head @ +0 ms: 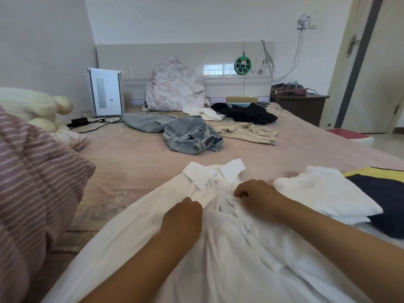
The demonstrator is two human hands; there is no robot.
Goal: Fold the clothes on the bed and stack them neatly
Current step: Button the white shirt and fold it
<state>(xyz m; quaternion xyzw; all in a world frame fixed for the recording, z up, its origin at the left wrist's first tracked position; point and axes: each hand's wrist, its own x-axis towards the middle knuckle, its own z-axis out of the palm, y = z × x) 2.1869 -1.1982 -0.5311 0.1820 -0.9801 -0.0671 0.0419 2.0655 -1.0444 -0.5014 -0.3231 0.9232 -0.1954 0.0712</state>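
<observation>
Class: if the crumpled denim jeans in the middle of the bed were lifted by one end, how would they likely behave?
The denim jeans would probably droop, since they already lie crumpled. Their thick folds suggest they are heavier than the thin white shirt.

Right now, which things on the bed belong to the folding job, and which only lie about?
Job: white collared shirt, jeans, beige shirt, black garment, folded white garment.
Lying about: brush, plush toy, white appliance.

A white collared shirt [229,237] is lying spread out at lower centre. Folded white [323,193] and navy [384,200] garments are sitting at right. Crumpled jeans [192,136], a beige shirt [249,133] and black clothing [247,113] are lying mid-frame.
</observation>
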